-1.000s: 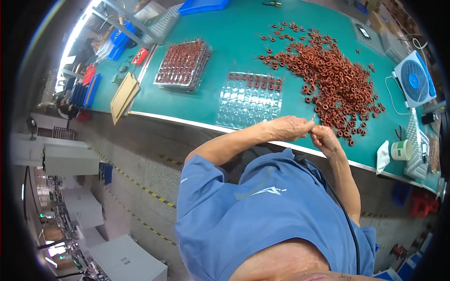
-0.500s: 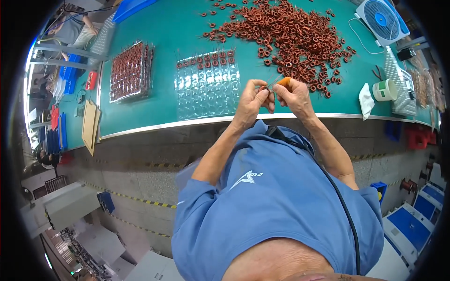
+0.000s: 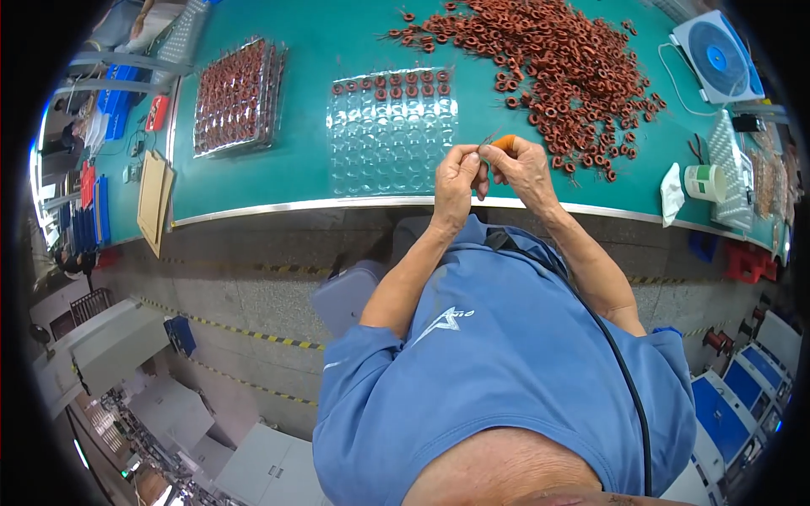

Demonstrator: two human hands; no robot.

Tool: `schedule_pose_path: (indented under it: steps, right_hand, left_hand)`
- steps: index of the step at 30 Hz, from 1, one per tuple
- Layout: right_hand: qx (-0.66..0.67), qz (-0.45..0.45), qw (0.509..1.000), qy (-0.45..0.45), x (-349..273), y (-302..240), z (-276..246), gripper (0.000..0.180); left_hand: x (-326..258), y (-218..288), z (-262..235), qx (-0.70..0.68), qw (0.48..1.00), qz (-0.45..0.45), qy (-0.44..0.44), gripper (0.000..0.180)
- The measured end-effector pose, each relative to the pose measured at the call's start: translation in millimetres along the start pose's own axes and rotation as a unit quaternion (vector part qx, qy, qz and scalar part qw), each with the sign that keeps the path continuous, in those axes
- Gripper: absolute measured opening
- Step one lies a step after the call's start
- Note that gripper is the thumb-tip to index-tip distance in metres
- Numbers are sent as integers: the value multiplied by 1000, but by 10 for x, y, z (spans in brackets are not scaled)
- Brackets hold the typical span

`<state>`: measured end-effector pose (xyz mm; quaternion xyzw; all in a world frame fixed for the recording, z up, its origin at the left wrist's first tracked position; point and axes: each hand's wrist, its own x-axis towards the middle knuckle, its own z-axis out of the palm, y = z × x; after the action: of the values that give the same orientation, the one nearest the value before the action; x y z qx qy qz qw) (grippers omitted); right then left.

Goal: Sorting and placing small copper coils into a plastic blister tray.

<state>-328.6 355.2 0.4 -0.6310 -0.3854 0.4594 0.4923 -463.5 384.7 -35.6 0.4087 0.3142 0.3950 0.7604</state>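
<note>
Your left hand and right hand pinch one orange ring together near the clear tray, handy for loading.

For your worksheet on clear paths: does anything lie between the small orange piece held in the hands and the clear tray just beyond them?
Nothing visible does. Both hands, left hand and right hand, pinch the orange piece just beside the clear tray; only bare green table lies between.

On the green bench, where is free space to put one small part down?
The green bench is bare along the near edge, between the full tray and the clear blister tray, and below both. The right side is crowded: the pile of brown rings, the fan, the white tub.
</note>
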Motion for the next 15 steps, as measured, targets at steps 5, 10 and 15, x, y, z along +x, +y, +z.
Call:
schedule_pose_path:
  steps: [5,10,15]
  right_hand:
    - [134,79,987,41,152,75,230,28]
    - [178,79,981,6,264,177,435,25]
    - [205,109,973,10,252,240,524,25]
  left_hand:
    - [-6,34,-248,-65,997,-31,12,23]
    - [-34,114,-432,-103,993,-50,20,24]
    - [6,179,-544,-201,977,-63,44,21]
